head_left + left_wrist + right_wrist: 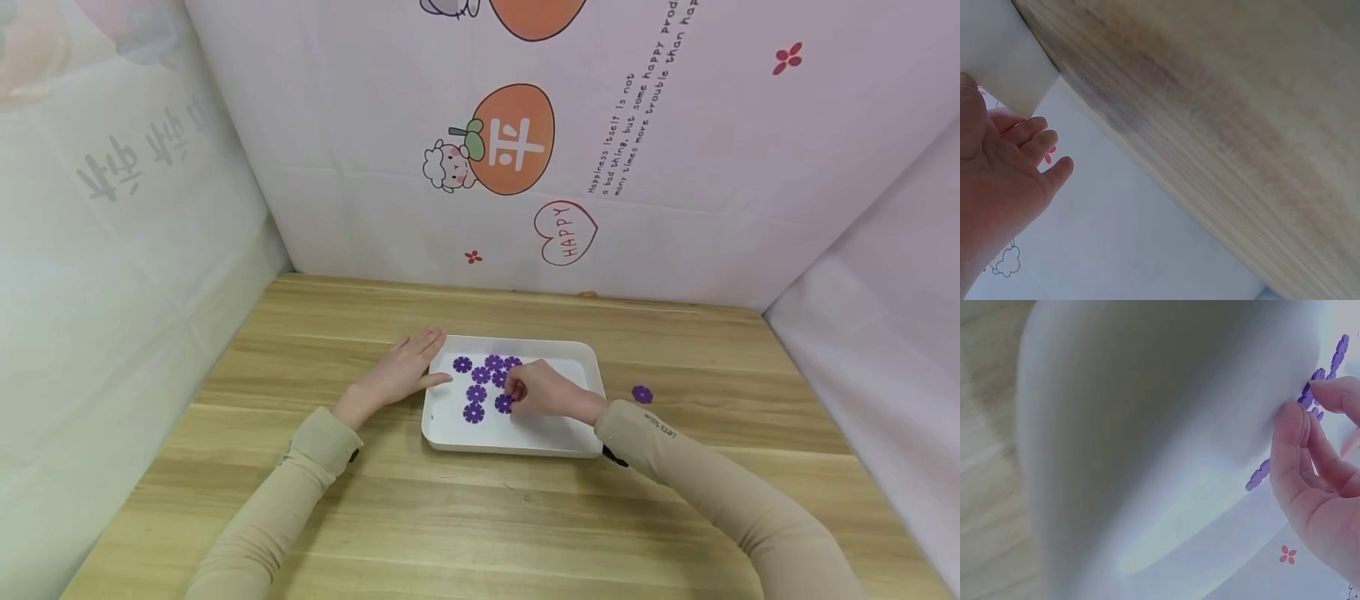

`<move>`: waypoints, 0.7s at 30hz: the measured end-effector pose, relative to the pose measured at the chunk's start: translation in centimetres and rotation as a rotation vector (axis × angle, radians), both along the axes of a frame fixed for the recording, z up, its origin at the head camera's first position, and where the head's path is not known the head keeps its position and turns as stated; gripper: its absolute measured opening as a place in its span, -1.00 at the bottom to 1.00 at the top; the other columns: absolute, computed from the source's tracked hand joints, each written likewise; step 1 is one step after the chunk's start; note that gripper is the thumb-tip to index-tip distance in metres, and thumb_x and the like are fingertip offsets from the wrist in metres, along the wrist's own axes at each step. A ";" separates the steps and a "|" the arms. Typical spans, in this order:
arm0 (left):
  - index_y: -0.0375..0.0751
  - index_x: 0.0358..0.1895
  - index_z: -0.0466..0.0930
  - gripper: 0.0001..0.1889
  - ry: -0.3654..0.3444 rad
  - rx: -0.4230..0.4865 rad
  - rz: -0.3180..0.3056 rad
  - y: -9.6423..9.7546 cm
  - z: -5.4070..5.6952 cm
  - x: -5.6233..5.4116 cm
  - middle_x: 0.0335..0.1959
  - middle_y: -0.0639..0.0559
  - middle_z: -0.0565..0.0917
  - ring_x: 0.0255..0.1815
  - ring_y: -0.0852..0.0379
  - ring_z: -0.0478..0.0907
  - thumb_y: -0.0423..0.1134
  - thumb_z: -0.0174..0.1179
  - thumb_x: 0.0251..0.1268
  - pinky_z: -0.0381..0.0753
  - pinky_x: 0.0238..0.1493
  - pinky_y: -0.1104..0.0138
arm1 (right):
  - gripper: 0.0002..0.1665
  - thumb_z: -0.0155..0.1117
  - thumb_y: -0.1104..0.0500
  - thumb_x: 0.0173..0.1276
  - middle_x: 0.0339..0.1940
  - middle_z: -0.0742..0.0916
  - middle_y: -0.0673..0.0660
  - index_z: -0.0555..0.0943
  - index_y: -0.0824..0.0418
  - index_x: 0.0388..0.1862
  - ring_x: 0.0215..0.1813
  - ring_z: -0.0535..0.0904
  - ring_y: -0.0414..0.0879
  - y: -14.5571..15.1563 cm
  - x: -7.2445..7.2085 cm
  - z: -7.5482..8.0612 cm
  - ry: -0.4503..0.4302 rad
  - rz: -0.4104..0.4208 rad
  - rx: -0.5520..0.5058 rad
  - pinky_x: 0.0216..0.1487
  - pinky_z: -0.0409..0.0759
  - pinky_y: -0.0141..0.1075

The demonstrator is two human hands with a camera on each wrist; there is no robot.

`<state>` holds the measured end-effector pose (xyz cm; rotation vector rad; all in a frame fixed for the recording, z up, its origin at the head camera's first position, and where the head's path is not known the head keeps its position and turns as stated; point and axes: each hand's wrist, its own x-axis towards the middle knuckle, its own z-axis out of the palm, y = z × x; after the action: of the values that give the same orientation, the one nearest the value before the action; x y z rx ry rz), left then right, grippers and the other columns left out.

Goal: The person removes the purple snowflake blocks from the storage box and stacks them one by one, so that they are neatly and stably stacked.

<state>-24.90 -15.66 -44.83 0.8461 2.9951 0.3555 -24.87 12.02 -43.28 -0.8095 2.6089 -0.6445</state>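
A white tray [517, 451] lies on the table with several purple snowflake discs [476, 393] inside. My left hand [401, 367] rests at the tray's left side, fingers straight along the rim and thumb reaching over it; the left wrist view shows this hand [1007, 162] with its fingers extended against the tray wall. Over the middle of the tray, my right hand [543, 387] has its thumb and fingers drawn together among the discs. From the right wrist, the curled right hand [1316, 456] pinches a purple snowflake disc [1305, 397] between thumb and fingertips.
One loose purple disc [642, 394] lies on the wooden table [480, 525] to the right of the tray, beyond the right wrist. A printed white cloth [360, 167] hangs behind the table and along both sides.
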 end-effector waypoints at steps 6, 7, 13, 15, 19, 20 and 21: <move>-0.41 0.53 0.05 -0.14 0.007 0.003 -0.004 0.0 0.0 0.1 0.57 -0.29 0.14 0.60 -0.22 0.10 0.18 0.04 0.45 0.07 0.60 -0.14 | -0.81 0.47 0.34 0.13 -0.32 0.76 0.09 0.68 0.25 -0.26 -0.29 0.61 -0.22 -0.1 0.2 0.5 0.016 0.013 0.014 -0.17 0.67 -0.40; -0.41 0.53 0.05 -0.14 0.006 0.003 -0.002 0.0 0.0 0.1 0.57 -0.29 0.14 0.60 -0.22 0.10 0.18 0.04 0.45 0.07 0.61 -0.14 | -0.82 0.47 0.34 0.13 -0.32 0.77 0.09 0.68 0.26 -0.27 -0.30 0.61 -0.22 -0.1 0.2 0.5 0.021 0.021 0.016 -0.17 0.68 -0.40; -0.39 0.54 0.04 -0.14 -0.009 0.008 0.001 0.1 0.2 0.2 0.58 -0.27 0.13 0.61 -0.20 0.08 0.19 0.04 0.44 0.05 0.62 -0.12 | -0.83 0.48 0.33 0.14 -0.33 0.77 0.09 0.69 0.26 -0.28 -0.30 0.63 -0.22 0.2 0.1 0.4 0.034 0.040 0.016 -0.19 0.68 -0.42; -0.39 0.54 0.04 -0.14 -0.012 0.012 0.001 0.1 0.2 0.2 0.58 -0.27 0.13 0.61 -0.20 0.09 0.19 0.04 0.44 0.05 0.62 -0.12 | -0.83 0.47 0.33 0.14 -0.32 0.78 0.09 0.69 0.25 -0.27 -0.29 0.63 -0.23 0.3 0.0 0.3 0.028 0.035 0.011 -0.18 0.69 -0.43; -0.39 0.54 0.05 -0.14 -0.007 0.015 0.000 0.1 0.2 0.1 0.57 -0.28 0.15 0.61 -0.20 0.10 0.19 0.05 0.44 0.07 0.61 -0.12 | -0.83 0.46 0.33 0.15 -0.31 0.78 0.09 0.70 0.25 -0.26 -0.28 0.65 -0.23 0.8 -0.2 0.2 0.021 0.043 -0.007 -0.18 0.69 -0.44; -0.39 0.54 0.05 -0.14 -0.005 0.014 0.001 0.1 0.1 0.1 0.57 -0.28 0.15 0.61 -0.20 0.10 0.19 0.05 0.44 0.07 0.61 -0.12 | -0.83 0.46 0.33 0.15 -0.31 0.78 0.09 0.70 0.25 -0.26 -0.28 0.64 -0.23 0.9 -0.2 0.3 0.022 0.046 -0.011 -0.18 0.68 -0.44; -0.39 0.53 0.05 -0.14 -0.003 0.014 0.002 0.1 0.1 0.1 0.57 -0.28 0.15 0.60 -0.20 0.10 0.19 0.05 0.44 0.07 0.61 -0.13 | -0.84 0.46 0.33 0.15 -0.31 0.78 0.09 0.69 0.25 -0.26 -0.28 0.64 -0.23 1.0 -0.3 0.3 0.024 0.049 -0.016 -0.19 0.68 -0.45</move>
<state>-24.82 -15.57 -44.73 0.8426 2.9944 0.3781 -25.17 13.00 -42.94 -0.8887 2.5996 -0.6460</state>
